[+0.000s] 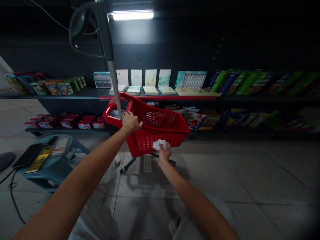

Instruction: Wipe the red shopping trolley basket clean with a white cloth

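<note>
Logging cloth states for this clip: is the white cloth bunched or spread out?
Bunched: the white cloth forms a crumpled wad in the right hand.

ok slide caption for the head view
Left hand on a red shopping cart, right hand holding white cloth at its side.

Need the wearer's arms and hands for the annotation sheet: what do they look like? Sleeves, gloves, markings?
Left hand and right hand are both bare, no gloves. Forearms uncovered as far as the frame shows; no sleeve in view. No watch, bracelet, cable or clear marking visible on either. Pale, loose-looking trousers show below.
</note>
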Action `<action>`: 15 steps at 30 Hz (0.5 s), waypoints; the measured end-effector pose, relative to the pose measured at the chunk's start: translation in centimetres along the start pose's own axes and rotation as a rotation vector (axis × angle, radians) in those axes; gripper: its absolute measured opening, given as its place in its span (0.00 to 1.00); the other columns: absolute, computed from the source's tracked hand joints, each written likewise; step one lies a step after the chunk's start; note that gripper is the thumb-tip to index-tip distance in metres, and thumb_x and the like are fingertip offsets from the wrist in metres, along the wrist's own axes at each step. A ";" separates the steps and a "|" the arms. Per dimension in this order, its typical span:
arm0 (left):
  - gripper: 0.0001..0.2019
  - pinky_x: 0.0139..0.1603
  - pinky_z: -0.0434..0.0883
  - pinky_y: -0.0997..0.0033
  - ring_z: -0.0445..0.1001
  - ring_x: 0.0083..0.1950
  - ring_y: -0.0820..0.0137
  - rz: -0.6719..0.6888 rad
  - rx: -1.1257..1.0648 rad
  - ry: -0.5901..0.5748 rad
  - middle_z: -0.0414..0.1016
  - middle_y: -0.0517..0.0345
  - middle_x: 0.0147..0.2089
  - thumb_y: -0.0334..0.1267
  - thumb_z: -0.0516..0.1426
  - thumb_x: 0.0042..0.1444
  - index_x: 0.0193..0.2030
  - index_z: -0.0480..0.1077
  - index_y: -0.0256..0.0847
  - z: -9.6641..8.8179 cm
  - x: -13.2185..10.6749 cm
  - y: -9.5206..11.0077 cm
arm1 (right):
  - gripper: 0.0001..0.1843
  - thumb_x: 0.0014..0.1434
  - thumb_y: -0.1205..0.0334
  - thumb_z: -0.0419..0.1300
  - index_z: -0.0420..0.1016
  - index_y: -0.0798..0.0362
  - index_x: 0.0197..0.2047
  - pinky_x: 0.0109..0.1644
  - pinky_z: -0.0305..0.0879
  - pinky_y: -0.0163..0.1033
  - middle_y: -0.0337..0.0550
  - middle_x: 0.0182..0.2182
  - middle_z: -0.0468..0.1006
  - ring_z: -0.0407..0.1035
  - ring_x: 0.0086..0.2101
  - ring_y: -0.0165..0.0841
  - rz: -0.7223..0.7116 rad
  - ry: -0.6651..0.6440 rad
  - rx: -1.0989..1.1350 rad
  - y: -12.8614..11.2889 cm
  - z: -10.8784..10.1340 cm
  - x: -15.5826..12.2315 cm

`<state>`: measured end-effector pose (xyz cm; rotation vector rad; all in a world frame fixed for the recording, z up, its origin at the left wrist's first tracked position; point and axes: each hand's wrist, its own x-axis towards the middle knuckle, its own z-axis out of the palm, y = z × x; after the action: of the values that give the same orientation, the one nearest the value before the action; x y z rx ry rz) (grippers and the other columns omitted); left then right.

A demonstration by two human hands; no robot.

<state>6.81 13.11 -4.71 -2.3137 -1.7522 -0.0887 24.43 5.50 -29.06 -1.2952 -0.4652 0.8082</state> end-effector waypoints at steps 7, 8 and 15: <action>0.38 0.61 0.66 0.51 0.67 0.65 0.39 -0.005 0.008 -0.024 0.67 0.31 0.69 0.65 0.51 0.62 0.60 0.79 0.32 -0.4 -0.4 -0.6 | 0.25 0.56 0.52 0.60 0.73 0.54 0.54 0.58 0.68 0.43 0.49 0.50 0.79 0.73 0.48 0.38 -0.535 0.246 -0.205 -8.2 -1.9 2.8; 0.38 0.61 0.67 0.51 0.67 0.65 0.39 -0.001 0.010 -0.026 0.67 0.31 0.70 0.65 0.51 0.62 0.60 0.79 0.32 -0.4 -0.4 -0.7 | 0.22 0.57 0.53 0.59 0.74 0.54 0.52 0.58 0.68 0.44 0.48 0.49 0.79 0.72 0.47 0.38 -0.603 0.233 -0.266 -9.2 -2.4 3.3; 0.36 0.62 0.66 0.53 0.66 0.67 0.42 0.021 0.028 -0.015 0.69 0.31 0.68 0.62 0.50 0.63 0.59 0.79 0.32 -0.2 -0.4 -1.3 | 0.17 0.58 0.56 0.60 0.79 0.53 0.48 0.63 0.61 0.50 0.51 0.46 0.78 0.67 0.50 0.44 -0.945 0.065 -0.853 -12.5 -4.7 4.2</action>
<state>5.52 13.04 -4.43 -2.3186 -1.7240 -0.0427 33.85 4.79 -18.73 -1.6082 -1.3253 -0.2847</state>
